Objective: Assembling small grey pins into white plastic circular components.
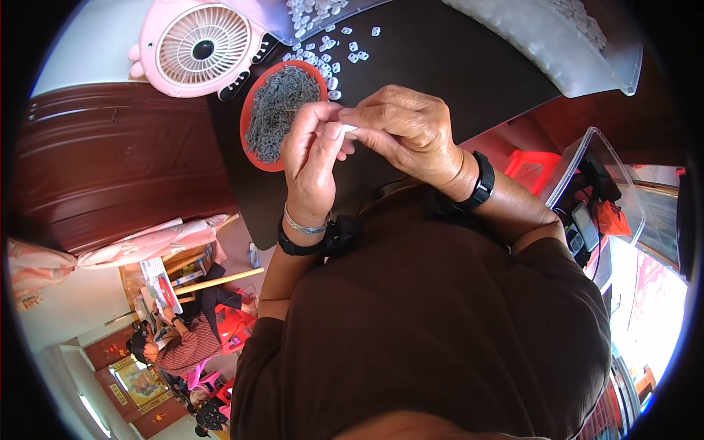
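Note:
My left hand [312, 150] and my right hand [409, 132] meet over the dark table [418, 59], fingertips nearly touching. Pinched between them is a small white plastic piece [349, 128], mostly hidden by the fingers. Just left of my left hand stands a red bowl [247, 139] heaped with small thin grey parts [282, 103], too fine to name. A thin golden sliver [292, 110] shows beside the left fingers, over the bowl. Beyond the bowl, small white plastic pieces with holes [354, 57] lie scattered.
A pink fan [203, 50] stands at far left. A clear bin [359, 9] of white pieces sits at the back, and a translucent container [543, 48] at far right. Lower right are a clear box [627, 198] and a red stool [529, 167]. Another person [187, 348] sits at lower left.

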`<action>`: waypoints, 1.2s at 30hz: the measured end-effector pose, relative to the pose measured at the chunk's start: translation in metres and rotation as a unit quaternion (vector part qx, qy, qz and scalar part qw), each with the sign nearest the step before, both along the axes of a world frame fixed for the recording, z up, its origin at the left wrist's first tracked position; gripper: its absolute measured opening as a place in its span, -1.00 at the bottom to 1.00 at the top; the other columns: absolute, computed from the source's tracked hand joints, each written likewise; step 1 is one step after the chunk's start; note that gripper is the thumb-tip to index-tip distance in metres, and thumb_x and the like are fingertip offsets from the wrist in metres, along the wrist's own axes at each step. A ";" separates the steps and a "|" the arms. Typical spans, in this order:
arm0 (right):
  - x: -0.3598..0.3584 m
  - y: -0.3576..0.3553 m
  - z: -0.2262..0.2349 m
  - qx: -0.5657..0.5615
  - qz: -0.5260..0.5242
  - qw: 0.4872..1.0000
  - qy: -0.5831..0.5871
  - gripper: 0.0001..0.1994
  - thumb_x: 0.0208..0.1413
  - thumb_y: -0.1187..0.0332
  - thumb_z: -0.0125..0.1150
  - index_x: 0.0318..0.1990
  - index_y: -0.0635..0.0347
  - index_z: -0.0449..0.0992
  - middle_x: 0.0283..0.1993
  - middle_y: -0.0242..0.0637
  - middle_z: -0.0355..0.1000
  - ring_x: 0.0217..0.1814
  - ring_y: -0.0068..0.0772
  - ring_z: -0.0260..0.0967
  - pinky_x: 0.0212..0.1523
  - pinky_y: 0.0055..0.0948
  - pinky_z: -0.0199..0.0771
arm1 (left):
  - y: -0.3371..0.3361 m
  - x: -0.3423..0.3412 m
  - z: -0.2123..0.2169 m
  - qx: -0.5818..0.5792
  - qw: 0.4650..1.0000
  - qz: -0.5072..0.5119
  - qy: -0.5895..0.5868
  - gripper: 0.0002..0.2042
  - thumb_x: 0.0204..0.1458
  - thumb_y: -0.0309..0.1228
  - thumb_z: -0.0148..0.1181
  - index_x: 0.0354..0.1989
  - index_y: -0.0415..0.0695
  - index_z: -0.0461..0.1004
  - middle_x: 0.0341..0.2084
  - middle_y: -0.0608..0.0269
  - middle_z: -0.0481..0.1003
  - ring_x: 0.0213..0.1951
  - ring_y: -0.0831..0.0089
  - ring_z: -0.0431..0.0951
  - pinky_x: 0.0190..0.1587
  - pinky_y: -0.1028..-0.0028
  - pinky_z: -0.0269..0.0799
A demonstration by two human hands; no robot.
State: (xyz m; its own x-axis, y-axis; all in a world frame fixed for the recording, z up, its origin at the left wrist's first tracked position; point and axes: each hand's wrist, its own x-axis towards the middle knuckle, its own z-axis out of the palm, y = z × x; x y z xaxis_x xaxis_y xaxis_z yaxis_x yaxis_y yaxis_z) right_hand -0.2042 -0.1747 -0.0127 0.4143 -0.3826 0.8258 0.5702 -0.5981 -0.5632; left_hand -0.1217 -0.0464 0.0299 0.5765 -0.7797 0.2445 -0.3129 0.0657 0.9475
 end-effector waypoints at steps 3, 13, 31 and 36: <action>0.000 0.000 0.000 -0.018 -0.026 0.999 -0.003 -0.83 -0.17 0.45 0.33 -0.33 0.12 0.58 -0.48 -0.32 0.44 -0.43 -0.33 0.45 -0.43 -0.45 0.48 | 0.001 -0.005 0.001 0.015 0.995 -0.014 -0.097 -0.75 0.11 -0.37 0.01 -0.15 -0.31 0.36 -0.42 0.25 0.43 -0.45 0.55 0.37 -0.37 0.56 0.31; -0.003 0.004 0.001 -0.041 -0.040 0.998 0.006 -0.80 -0.20 0.53 0.31 -0.33 0.13 0.57 -0.42 -0.33 0.46 -0.39 -0.33 0.46 -0.41 -0.45 0.49 | 0.004 -0.008 -0.008 0.027 0.991 0.025 -0.132 -0.81 0.13 -0.41 -0.02 -0.19 -0.29 0.34 -0.47 0.24 0.41 -0.46 0.53 0.35 -0.37 0.51 0.31; 0.000 0.007 -0.003 -0.028 0.008 0.995 0.096 -0.72 -0.17 0.46 0.36 -0.22 0.15 0.54 -0.42 -0.31 0.44 -0.38 -0.32 0.45 -0.40 -0.45 0.48 | 0.009 -0.002 -0.008 0.053 0.998 0.034 0.021 -0.84 0.15 -0.38 -0.05 -0.38 -0.22 0.32 -0.64 0.38 0.33 -0.62 0.71 0.22 -0.57 0.66 0.12; 0.001 0.007 -0.001 0.007 0.024 0.995 0.093 -0.76 -0.16 0.47 0.35 -0.27 0.16 0.52 -0.46 -0.33 0.43 -0.41 -0.32 0.45 -0.43 -0.44 0.47 | 0.015 0.003 -0.006 0.031 0.982 -0.005 0.187 -0.82 0.12 -0.39 -0.15 -0.26 -0.26 0.30 -0.60 0.24 0.35 -0.56 0.53 0.34 -0.49 0.59 0.18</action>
